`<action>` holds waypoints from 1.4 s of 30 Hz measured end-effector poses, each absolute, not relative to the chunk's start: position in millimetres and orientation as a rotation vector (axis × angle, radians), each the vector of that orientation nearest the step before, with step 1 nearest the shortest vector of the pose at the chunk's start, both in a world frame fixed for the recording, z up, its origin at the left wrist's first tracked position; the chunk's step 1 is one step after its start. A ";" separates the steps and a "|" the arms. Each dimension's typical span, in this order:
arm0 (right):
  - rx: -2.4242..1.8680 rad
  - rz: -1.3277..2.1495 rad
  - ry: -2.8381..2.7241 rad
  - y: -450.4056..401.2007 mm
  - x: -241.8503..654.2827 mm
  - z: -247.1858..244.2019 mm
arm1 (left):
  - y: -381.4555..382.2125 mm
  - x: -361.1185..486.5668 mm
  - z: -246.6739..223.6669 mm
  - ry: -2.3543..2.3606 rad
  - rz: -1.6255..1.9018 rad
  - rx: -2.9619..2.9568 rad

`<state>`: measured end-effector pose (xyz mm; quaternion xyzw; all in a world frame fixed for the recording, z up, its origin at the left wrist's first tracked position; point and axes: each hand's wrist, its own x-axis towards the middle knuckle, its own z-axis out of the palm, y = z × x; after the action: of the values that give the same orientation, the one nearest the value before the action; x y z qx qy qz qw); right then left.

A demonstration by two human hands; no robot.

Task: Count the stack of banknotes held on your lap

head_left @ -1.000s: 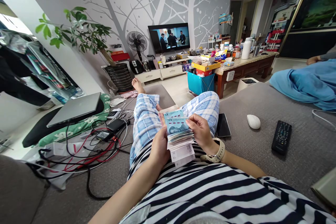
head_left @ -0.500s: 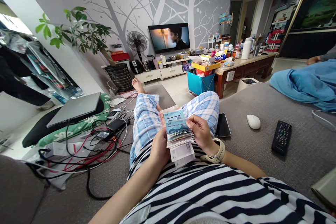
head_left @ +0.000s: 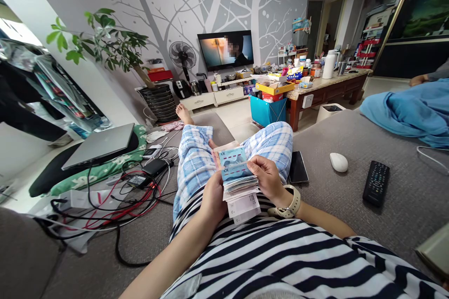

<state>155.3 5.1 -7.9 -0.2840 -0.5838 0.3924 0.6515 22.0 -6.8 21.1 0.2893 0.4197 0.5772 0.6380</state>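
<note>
A fanned stack of banknotes (head_left: pixel 240 187) lies between my hands above my lap, with blue notes at the top and pale purple ones hanging out at the bottom. My left hand (head_left: pixel 213 196) is closed round the stack's left side. My right hand (head_left: pixel 268 177), with a beige watch (head_left: pixel 293 201) on the wrist, pinches the right edge of a blue banknote (head_left: pixel 233 159) at the top. Some pinkish notes show behind the blue ones.
Right of my legs on the grey sofa (head_left: pixel 326 224) lie a phone (head_left: pixel 299 167), a white mouse (head_left: pixel 338 162) and a black remote (head_left: pixel 376 183). Tangled cables (head_left: pixel 140 196) and a laptop (head_left: pixel 101 145) are at the left. A person's hand shows at the far right.
My right hand has shifted slightly left and up with the blue note's edge. The blue notes overlap a little differently.
</note>
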 end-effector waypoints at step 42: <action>-0.587 0.891 -1.318 5.9 155.1 -8.0 | -0.8 17.0 14.5 0.830 1.277 0.640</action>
<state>155.1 5.9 -8.0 -0.2595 -0.5830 0.3940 0.6615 17.0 -0.8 14.5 0.2847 0.3696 0.5683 0.6778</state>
